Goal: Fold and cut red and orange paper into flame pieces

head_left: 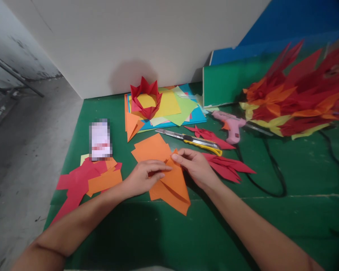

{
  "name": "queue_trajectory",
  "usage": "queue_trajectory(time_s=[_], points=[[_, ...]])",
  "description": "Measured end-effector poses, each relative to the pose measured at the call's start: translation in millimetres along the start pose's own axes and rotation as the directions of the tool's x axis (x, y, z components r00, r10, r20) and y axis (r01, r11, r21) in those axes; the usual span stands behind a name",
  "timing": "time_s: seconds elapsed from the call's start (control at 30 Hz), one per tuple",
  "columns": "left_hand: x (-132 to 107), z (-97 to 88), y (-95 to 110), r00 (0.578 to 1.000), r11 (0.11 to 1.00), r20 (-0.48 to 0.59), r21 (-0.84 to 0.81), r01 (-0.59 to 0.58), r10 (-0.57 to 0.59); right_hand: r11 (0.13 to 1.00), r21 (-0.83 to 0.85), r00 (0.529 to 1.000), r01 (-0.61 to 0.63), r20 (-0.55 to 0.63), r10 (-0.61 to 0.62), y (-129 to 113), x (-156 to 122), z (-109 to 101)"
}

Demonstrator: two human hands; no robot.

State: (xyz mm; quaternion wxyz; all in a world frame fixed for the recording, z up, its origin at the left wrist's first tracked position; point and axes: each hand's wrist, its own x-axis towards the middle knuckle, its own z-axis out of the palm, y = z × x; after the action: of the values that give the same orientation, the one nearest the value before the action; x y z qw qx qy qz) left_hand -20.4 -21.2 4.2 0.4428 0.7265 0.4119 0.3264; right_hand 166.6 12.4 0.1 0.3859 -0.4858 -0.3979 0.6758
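Two bare forearms (81, 222) lead to folded orange paper (176, 190), its long axis slanting from the right fingertips toward the body and slightly right. Both hands touch it: the right hand (196, 167) pinches its far point, thumb against finger, while the left hand (147, 177) rests on its left side, grip unclear. Orange sheets (151, 147) lie just beyond the left fingers, a cutter (190, 140) beyond the right, red petals (227, 165) right of them; green table (214, 237) spreads from the paper's near corner bodyward.
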Motion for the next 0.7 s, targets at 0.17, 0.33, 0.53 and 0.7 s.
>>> queue_trajectory(time_s=[0.17, 0.33, 0.53, 0.7], points=[[0.1, -0.1, -0.1, 1.000, 1.000, 0.014, 0.021, -0.011, 0.010, 0.999, -0.037, 1.000, 0.013, -0.002, -0.013, -2.2, -1.8, 1.1], [-0.3, 0.2, 0.7, 1.000, 1.000, 0.010, 0.012, -0.008, 0.008, 0.999, -0.048, 1.000, 0.016, -0.004, -0.016, -1.9, -1.3, 1.3], [-0.9, 1.3, 1.6, 1.000, 0.999, -0.003, 0.036, 0.003, -0.003, 1.000, -0.009, 1.000, -0.004, -0.012, 0.004, -1.4, -1.1, 1.6], [-0.5, 5.2, -2.7, 0.997, 1.000, -0.082, -0.016, 0.003, -0.004, 1.000, -0.011, 1.000, 0.010, -0.007, -0.011, -0.4, -1.6, 3.2]])
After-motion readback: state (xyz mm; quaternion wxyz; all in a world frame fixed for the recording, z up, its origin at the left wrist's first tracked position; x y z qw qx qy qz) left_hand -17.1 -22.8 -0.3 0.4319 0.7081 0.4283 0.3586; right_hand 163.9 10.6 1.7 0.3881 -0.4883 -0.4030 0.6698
